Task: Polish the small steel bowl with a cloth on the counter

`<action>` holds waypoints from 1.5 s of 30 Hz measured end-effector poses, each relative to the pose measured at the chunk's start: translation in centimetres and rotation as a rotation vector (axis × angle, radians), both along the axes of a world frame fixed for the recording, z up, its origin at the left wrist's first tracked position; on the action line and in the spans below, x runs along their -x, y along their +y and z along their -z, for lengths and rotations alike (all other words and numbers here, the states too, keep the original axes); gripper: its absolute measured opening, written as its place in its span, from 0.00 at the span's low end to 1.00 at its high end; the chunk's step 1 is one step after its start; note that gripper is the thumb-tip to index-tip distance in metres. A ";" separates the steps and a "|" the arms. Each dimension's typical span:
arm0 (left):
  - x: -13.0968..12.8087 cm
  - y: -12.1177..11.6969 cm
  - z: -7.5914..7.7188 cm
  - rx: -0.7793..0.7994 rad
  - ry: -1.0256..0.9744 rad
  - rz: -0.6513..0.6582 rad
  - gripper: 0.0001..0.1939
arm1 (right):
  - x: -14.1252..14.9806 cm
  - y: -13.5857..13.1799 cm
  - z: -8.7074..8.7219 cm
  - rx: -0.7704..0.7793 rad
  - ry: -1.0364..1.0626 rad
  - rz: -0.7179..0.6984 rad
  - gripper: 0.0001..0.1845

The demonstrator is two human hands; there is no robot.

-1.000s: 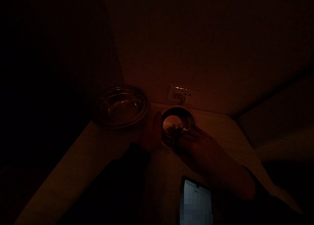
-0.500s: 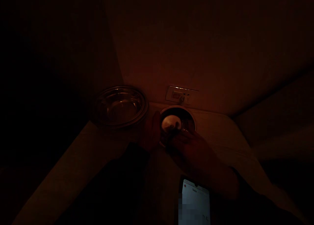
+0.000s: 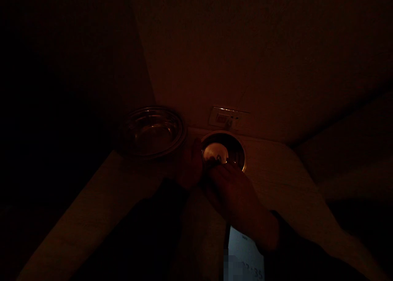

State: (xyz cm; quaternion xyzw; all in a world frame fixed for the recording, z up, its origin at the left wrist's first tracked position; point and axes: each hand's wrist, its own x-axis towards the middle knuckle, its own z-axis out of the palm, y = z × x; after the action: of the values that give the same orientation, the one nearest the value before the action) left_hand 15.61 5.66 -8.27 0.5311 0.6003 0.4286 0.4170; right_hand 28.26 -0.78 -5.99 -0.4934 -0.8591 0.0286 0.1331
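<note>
In very dim light a round metal bowl stands on the table, its inside partly lit, with a bright round patch at the bottom. My left hand is closed against the bowl's left side, thumb along the rim. Over the near rim lies my right hand, its fingers bent together and reaching down into the bowl. Whatever those fingertips grip is hidden in the dark. Small dark shapes show against the bright patch just beyond them.
A wide shallow metal basin sits left of the bowl. Behind is a wall socket with a plug in it. A lit phone lies near me, partly under my right forearm. The pale table meets the wall at the back.
My right hand has shifted left and closer to me, uncovering more of the bowl's right side. My left hand stays at the bowl. The view has grown slightly darker.
</note>
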 end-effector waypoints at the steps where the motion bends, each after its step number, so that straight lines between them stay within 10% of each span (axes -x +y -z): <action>1: 0.0 0.0 -0.1 0.009 0.006 -0.002 0.24 | -0.2 0.0 -0.2 0.006 -0.033 -0.024 0.08; 45: 0.3 0.0 -0.6 -0.040 0.009 0.061 0.23 | -2.5 0.2 -2.0 0.006 -0.306 -0.201 0.06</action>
State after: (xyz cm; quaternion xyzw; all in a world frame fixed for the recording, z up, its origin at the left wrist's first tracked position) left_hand 15.35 5.70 -7.64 0.5592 0.5770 0.4252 0.4165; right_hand 30.78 -0.55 -4.00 -0.4039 -0.9143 -0.0311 -0.0041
